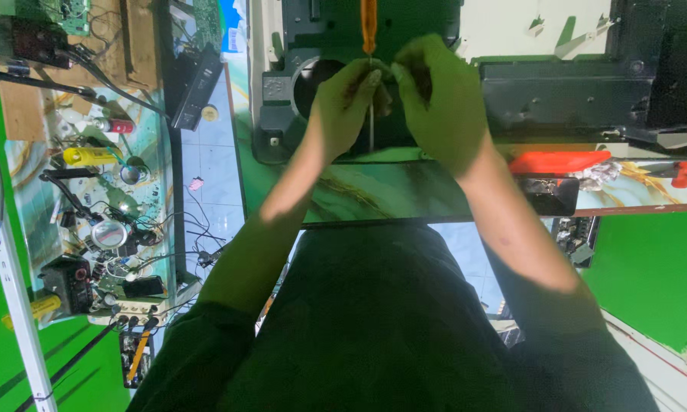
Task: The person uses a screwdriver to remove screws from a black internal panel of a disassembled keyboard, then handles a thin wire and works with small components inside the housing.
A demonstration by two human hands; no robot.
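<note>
Head view, looking down over lap at table [404,194] edge. Both hands meet at 12 o'clock over a dark grey plastic housing [282,91] w/ a round opening. Left hand [342,103] has its fingers pinched narrow around the thin metal shaft of a screwdriver [369,34]; right hand [439,99] is curled close beside it, fingertips touching the same spot, but whether it grips the shaft or a small part there I cannot tell, as it is hidden by the knuckles.

Risk, as judged: the tip could slip off its seat, since the shaft is held low by fingertips only and the handle stands free above; a slip would likely scratch the housing or jab a finger. A small fastener, if one is loose there, could drop into the round opening.

Screwdriver: orange translucent handle, upright, slim steel shaft running down between the two hands, tip hidden. Sits at 12 o'clock, just right of the round opening.

Surroundings: orange-handled pliers [561,162] lie at 2 o'clock on the table edge. Second table [30,198] at 9 o'clock is cluttered w/ wires, a yellow tube [91,156] and a black meter [67,282]. Tiled floor [210,152] shows between the two tables.
</note>
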